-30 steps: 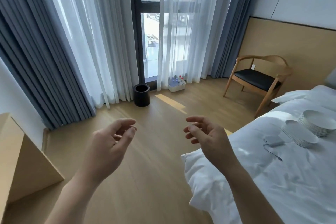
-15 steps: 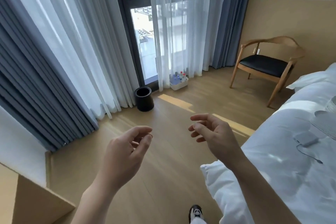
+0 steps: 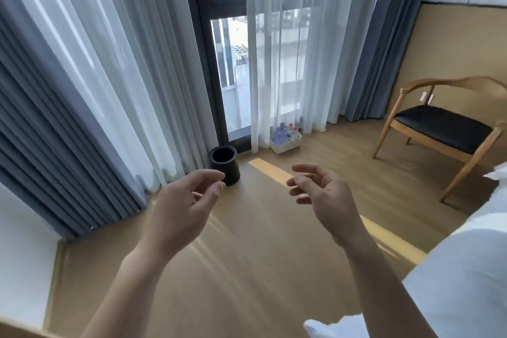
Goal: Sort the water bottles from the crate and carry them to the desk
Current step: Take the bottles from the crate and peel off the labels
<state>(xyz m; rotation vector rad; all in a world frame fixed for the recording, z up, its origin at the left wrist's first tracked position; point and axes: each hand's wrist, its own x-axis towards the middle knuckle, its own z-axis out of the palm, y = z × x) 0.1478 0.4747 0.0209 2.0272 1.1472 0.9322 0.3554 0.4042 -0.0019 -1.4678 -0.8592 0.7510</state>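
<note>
- Head view: the left hand (image 3: pixel 183 211) is raised in mid-air above the wooden floor (image 3: pixel 260 269), palm turned inward, its fingers loosely curled and slightly apart, holding nothing.
- The right hand (image 3: pixel 326 200) is raised beside it, the two well apart, palm turned inward toward the left hand; its fingers are loosely curled with gaps between them, and it too holds nothing.
- The white crate (image 3: pixel 285 143) stands on the floor at the foot of the window (image 3: pixel 233 63), against the hem of the sheer white curtain (image 3: pixel 282 49), far ahead of both hands.
- The water bottles (image 3: pixel 286 132) stand upright inside the crate, packed close together; at least two show red caps and others look bluish. Their exact count cannot be told at this range.
- A black cylindrical bin (image 3: pixel 225 160), open at the top, stands on the floor to the left of the crate, near the window frame; the left hand's fingertips overlap its lower edge in the picture.
- A wooden chair (image 3: pixel 444 129) with a dark seat stands near the tan wall panel on the right, well apart from the crate.
- White bedding (image 3: pixel 466 269) fills the lower right corner, beside the right forearm.
- Grey-blue drapes (image 3: pixel 55 132) hang along the left side.
</note>
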